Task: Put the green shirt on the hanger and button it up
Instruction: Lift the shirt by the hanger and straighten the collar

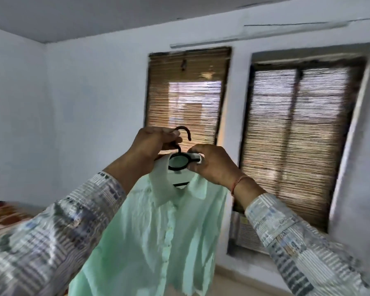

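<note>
Shirt: the pale green, thin, crinkled button-front shirt point(158, 227) hangs in the air in front of the person, already on the hanger, with the collar at the top and the body falling down freely.
Hanger: the black plastic hanger with a round ring under its hook point(178, 162) sits inside the collar; only the hook, the ring and a short bar show.
Left hand: the left hand point(152, 144) is raised and its fingers are closed around the hook, carrying the weight.
Right hand: the right hand point(212, 165) pinches the collar edge and a small white label beside the ring, fingers pressed together.
Buttons: the front placket looks closed lower down, but blur hides the top button.
Step in hand: I judge the collar is being settled on the hanger.
Next move: probably to check and close the top button, which needs a free, fine pinch while the other hand holds the hook steady.
</note>
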